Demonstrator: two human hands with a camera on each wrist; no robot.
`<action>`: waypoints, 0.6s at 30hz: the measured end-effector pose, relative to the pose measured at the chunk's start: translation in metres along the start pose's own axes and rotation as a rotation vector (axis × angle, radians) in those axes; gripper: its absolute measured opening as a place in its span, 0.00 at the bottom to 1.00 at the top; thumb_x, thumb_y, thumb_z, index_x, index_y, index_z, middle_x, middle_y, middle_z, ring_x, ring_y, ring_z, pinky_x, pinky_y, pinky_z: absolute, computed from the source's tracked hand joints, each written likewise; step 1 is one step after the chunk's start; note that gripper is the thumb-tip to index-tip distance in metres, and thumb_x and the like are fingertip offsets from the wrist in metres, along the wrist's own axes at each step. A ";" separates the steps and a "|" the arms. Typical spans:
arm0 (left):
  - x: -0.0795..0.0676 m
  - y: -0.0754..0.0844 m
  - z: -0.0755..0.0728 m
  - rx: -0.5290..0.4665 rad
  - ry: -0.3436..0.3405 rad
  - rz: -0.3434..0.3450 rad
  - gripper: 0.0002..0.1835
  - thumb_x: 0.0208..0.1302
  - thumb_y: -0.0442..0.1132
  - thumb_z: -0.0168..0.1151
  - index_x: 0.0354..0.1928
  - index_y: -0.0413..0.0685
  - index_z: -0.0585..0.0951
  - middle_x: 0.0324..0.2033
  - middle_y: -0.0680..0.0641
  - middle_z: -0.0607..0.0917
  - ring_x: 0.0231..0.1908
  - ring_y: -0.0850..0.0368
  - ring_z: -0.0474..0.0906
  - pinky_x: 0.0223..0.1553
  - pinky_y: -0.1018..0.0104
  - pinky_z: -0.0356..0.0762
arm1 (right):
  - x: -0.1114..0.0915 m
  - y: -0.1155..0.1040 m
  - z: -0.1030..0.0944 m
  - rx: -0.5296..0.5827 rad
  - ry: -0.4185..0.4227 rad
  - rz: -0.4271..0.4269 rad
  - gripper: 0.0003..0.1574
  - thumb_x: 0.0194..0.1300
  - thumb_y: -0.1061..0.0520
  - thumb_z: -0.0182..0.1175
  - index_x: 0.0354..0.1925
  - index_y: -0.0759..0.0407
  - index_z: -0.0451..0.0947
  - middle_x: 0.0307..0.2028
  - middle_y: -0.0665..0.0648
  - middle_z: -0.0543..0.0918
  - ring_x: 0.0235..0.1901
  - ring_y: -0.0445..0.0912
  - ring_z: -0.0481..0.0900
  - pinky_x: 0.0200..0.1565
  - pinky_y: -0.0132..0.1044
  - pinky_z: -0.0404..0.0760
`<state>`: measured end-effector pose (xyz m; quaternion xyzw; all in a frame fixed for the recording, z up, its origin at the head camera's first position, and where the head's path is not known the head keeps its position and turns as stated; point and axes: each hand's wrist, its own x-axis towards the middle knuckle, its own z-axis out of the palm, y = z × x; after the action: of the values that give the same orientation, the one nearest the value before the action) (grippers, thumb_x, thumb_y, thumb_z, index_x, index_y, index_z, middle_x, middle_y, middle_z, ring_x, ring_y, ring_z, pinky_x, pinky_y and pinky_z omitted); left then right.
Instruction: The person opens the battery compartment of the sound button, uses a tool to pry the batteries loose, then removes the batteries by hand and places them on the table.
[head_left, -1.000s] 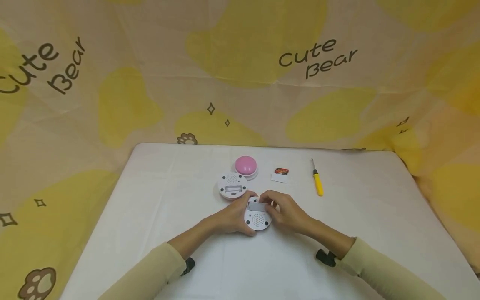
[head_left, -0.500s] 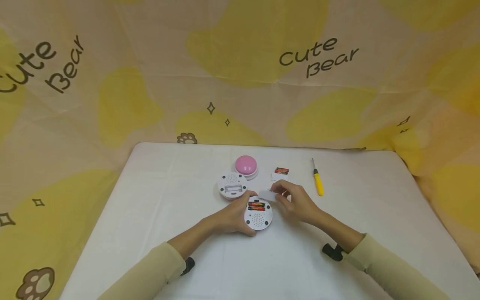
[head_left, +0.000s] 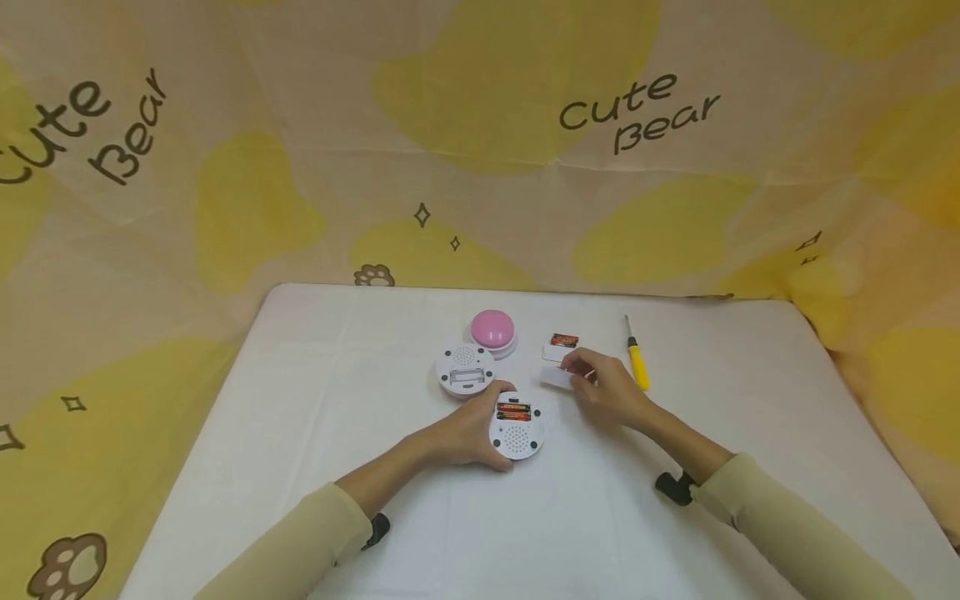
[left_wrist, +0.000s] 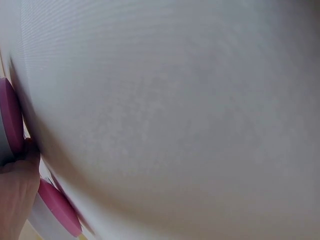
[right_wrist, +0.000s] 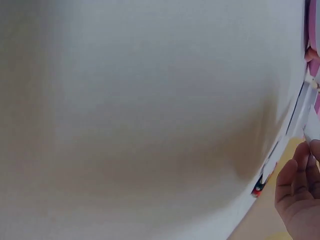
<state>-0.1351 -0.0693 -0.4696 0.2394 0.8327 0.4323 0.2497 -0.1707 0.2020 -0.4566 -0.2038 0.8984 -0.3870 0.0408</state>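
Observation:
My left hand point(head_left: 474, 429) grips a round white push-button device point(head_left: 517, 442) that lies underside up. Two red-and-black batteries point(head_left: 513, 412) sit in its uncovered compartment. To the right, my right hand point(head_left: 607, 387) pinches a thin white battery cover point(head_left: 557, 377) between thumb and fingers, apart from the device. In the left wrist view, the left hand point(left_wrist: 20, 185) shows at the lower left between pink-topped discs. The right hand point(right_wrist: 302, 195) appears at the right edge of its wrist view, its fingertips on the cover.
A second upturned device point(head_left: 465, 357) with a bare battery compartment touches the left hand's far side. Behind it stands a pink-topped button point(head_left: 492, 329). Loose batteries point(head_left: 564, 340) and another white cover point(head_left: 553, 353) lie farther back. A yellow-handled screwdriver point(head_left: 638, 367) lies to the right.
The cover has come off the held device, exposing its batteries. My right hand has carried it away to the right and back. The left hand has stayed in place.

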 end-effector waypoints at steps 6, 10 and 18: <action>-0.001 0.000 0.000 0.000 -0.001 0.002 0.55 0.43 0.43 0.82 0.71 0.52 0.57 0.53 0.54 0.74 0.52 0.60 0.71 0.59 0.60 0.69 | 0.003 0.008 -0.002 -0.013 -0.005 0.019 0.13 0.64 0.72 0.56 0.45 0.63 0.79 0.41 0.56 0.84 0.41 0.50 0.79 0.48 0.48 0.80; 0.000 -0.002 0.000 -0.014 0.001 0.000 0.55 0.42 0.43 0.82 0.71 0.52 0.57 0.52 0.55 0.74 0.52 0.59 0.71 0.58 0.60 0.69 | 0.007 0.012 -0.003 -0.019 -0.011 0.036 0.13 0.64 0.72 0.56 0.45 0.64 0.79 0.41 0.57 0.84 0.41 0.50 0.79 0.48 0.48 0.80; 0.001 -0.002 0.000 -0.004 0.004 0.004 0.56 0.42 0.42 0.82 0.71 0.51 0.57 0.53 0.54 0.73 0.54 0.59 0.70 0.61 0.60 0.67 | 0.013 0.016 -0.002 -0.044 -0.016 0.044 0.13 0.63 0.73 0.58 0.45 0.65 0.80 0.42 0.59 0.85 0.40 0.51 0.80 0.47 0.48 0.81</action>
<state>-0.1360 -0.0697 -0.4715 0.2399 0.8319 0.4348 0.2476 -0.1880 0.2084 -0.4650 -0.1880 0.9106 -0.3644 0.0521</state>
